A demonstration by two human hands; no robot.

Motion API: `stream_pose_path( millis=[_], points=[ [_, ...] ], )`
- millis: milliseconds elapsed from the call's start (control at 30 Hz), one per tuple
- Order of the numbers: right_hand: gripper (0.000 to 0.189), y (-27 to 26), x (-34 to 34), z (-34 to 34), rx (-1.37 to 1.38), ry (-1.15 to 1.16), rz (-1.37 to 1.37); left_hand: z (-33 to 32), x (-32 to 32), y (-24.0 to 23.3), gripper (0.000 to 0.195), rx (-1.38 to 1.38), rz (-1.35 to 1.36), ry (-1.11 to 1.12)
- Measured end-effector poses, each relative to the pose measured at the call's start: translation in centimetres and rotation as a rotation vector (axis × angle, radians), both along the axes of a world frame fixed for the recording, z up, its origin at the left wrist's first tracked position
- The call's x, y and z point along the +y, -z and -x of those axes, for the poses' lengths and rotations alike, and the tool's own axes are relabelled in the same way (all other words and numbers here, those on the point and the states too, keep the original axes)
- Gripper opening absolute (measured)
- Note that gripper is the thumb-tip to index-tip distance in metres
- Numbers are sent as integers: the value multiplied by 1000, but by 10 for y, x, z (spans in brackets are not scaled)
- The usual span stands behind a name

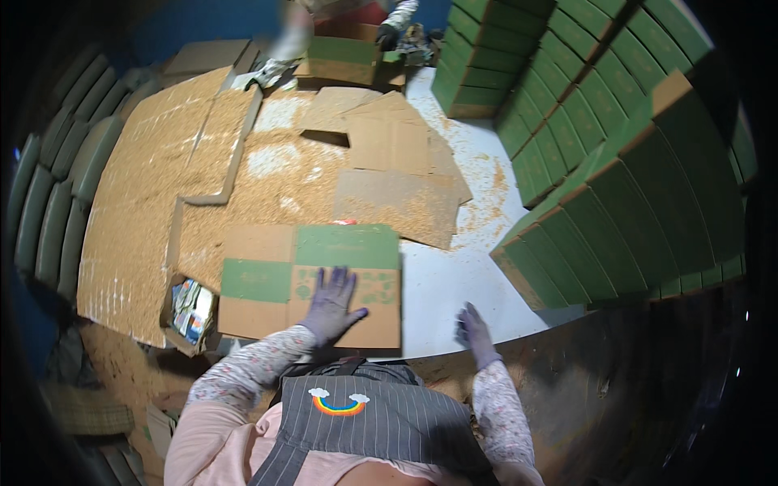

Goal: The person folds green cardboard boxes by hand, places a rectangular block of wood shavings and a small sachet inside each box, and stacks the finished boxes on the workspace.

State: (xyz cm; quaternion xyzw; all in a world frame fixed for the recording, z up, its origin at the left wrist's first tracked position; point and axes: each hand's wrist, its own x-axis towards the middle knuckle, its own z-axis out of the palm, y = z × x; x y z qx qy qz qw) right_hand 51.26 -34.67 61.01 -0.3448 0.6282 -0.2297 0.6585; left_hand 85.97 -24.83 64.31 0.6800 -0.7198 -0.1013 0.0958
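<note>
My left hand (331,307), in a thin purple glove, lies flat with spread fingers on a flattened cardboard box (258,319) printed in green and brown. The flattened box rests at the near edge of the white table (437,291). To the right of it, my right hand (475,331), gloved too, hovers near the table edge; its fingers are together and slightly bent, and I see nothing in it. A small open carton (193,316) filled with colourful printed packets stands by the flattened box's left side.
Loose wood shavings (285,164) and flat cardboard sheets (395,146) cover the table beyond. Green boxes (583,103) stand in tall stacks at right. Grey-green sacks (55,219) are piled at left. Across the table a co-worker's gloved hand (387,37) touches an open green box (341,59).
</note>
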Motion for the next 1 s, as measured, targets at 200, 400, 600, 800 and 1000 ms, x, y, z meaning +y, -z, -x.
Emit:
stream_pose_path(
  millis=[200,400,600,800,1000],
  points=[
    [76,-72,-19,-119,471,-628,377,3,24,-70,91,314,-69,49],
    [44,-155,-81,-111,576,-686,485,-90,87,-160,38,-193,-51,48],
    [48,-248,9,-223,642,-982,1710,-151,55,-227,33,87,-51,-54],
    [34,-190,5,-209,634,-692,2031,-204,25,-242,47,771,-567,-51],
    [16,-208,-23,-232,102,-701,1869,-162,38,-262,52,86,123,-322]
  ],
)
